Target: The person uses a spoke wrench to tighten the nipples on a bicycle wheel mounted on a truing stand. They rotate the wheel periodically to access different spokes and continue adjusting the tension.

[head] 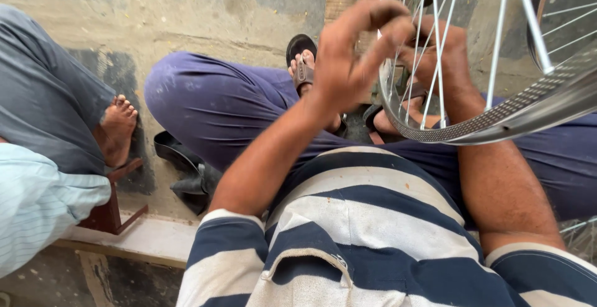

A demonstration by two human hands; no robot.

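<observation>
A bicycle wheel rim (497, 117) with thin silver spokes (435, 46) stands in front of me over my lap. My left hand (348, 58) is raised at the rim's left edge, fingers curled and pinching at a spoke near the top. Behind the spokes, my right hand (444, 49) is closed around them. What the fingertips hold is too small to tell.
I sit in dark blue trousers (217, 105) and sandals (303, 64) on a concrete floor (186, 9). Another person sits at the left, with a bare foot (117, 127) on a small brown stool (115, 210). A dark scrap (186, 176) lies beside my leg.
</observation>
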